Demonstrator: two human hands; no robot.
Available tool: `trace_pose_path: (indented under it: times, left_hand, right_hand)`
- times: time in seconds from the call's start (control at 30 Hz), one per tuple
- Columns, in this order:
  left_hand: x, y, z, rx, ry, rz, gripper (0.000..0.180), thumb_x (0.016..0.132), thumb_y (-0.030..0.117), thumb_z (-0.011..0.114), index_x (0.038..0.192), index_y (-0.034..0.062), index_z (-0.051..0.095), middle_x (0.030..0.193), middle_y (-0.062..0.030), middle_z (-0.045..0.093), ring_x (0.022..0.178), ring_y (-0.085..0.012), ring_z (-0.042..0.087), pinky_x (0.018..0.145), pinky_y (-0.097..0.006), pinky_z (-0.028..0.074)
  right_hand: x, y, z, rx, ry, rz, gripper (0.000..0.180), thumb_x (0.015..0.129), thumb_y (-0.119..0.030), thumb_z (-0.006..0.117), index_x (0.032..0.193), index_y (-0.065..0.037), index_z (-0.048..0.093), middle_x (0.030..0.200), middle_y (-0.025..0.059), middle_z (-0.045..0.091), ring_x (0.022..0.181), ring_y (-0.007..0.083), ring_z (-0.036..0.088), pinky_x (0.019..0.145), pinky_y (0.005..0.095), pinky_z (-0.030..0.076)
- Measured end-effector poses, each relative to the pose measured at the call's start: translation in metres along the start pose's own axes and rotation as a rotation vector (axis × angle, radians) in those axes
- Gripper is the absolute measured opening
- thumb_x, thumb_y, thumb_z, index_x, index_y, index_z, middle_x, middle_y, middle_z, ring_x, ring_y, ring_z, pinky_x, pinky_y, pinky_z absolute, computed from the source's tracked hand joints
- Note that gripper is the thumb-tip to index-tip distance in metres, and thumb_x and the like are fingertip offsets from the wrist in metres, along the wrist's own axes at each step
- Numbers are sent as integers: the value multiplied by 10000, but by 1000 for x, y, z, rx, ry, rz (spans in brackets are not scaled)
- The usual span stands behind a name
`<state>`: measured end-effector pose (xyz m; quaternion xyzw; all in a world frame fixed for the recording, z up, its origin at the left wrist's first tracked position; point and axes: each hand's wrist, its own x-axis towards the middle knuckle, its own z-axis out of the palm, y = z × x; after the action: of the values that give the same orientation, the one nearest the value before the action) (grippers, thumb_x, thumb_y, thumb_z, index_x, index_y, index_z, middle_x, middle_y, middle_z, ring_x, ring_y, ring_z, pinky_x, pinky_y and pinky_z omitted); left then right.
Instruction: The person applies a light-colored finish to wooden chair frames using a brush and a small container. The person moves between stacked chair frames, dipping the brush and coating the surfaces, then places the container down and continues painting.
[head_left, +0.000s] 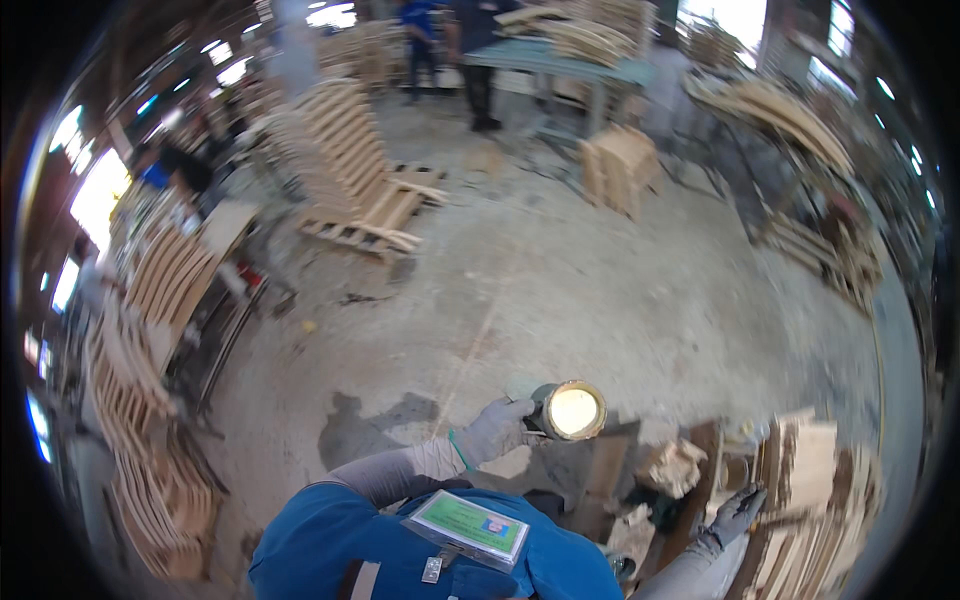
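Note:
My left hand [495, 432], in a pale grey glove with a green band at the wrist, is closed round the handle of a dark mug [574, 410]. The mug holds a creamy pale-yellow liquid, and its rim is stained. At lower right, my right hand [738, 512], in a darker grey glove, reaches out with its fingers stretched. It lies against or just beside a stack of wooden pieces [806, 465]; whether it touches them I cannot tell. Near it stands a small container [737, 470], partly hidden.
Crumpled pale material [672, 468] lies between dark boards by my right arm. Curved wooden parts [135, 400] are piled along the left. Ahead are a pallet of stacked slats [345, 160], a wooden block stack [620, 170] and a blue-green table [560, 62]. Several people stand or bend farther off.

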<state>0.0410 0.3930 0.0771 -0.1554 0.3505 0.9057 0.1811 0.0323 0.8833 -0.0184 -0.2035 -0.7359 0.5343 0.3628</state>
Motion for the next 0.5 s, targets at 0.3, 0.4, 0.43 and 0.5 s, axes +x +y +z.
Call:
trace_pose_path:
  times: [0.3, 0.4, 0.43, 0.5]
  left_hand:
    - [-207, 81, -156, -250, 303, 472, 330, 958, 226, 434, 1193, 0, 485, 1097, -124, 580, 949, -224, 616, 833, -380, 533]
    - [-284, 91, -196, -301, 404, 633, 349, 968, 278, 417, 1209, 34, 482, 1148, -99, 571, 1009, -210, 599, 851, -368, 524]
    - [-305, 93, -204, -312, 449, 687, 353, 970, 290, 414, 1212, 40, 480, 1156, -94, 570, 1017, -206, 597, 853, -367, 523]
    - [-342, 92, -228, -312, 587, 848, 401, 981, 326, 376, 1261, 48, 446, 1203, -110, 546, 1049, -205, 588, 900, -381, 513]
  right_hand:
    - [-159, -108, 269, 302, -524, -66, 319, 971, -63, 428, 1245, 97, 460, 1216, 193, 535, 1082, 212, 544, 934, 295, 500]
    - [-227, -126, 335, 395, -684, 59, 262, 955, -66, 439, 1168, 87, 452, 1141, 152, 515, 993, 181, 507, 855, 269, 493]
    - [-250, -143, 353, 728, -762, 554, 187, 956, -77, 430, 1025, 75, 516, 956, 111, 563, 831, 155, 502, 753, 281, 533]
    - [-310, -179, 408, 807, -958, 599, 227, 955, -71, 438, 1118, 83, 476, 1080, 141, 528, 944, 175, 501, 826, 275, 505]
